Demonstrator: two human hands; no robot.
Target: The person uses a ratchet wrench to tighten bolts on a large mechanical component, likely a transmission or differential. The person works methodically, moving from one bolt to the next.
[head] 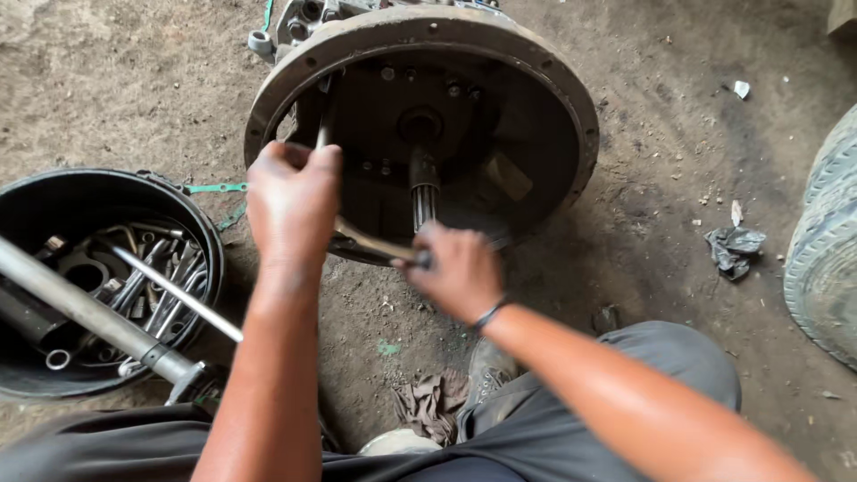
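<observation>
A round, rusty gearbox bell housing (571, 107) stands on the dirt floor with its open side facing me. A splined shaft (423, 192) sticks out of its centre. My left hand (290, 201) is closed around a slim metal bar (324, 120) that reaches up into the left side of the housing. My right hand (455, 268) grips the lower end of a curved metal tool (370, 239) just below the shaft. A dark band sits on that wrist.
A black tub (210, 241) at left holds several spanners, sockets and two long steel bars (85, 308). A tyre (826, 259) lies at the right edge. A crumpled rag (732, 248) and another cloth (433, 403) lie on the dirt. My knee (678, 357) is at bottom centre.
</observation>
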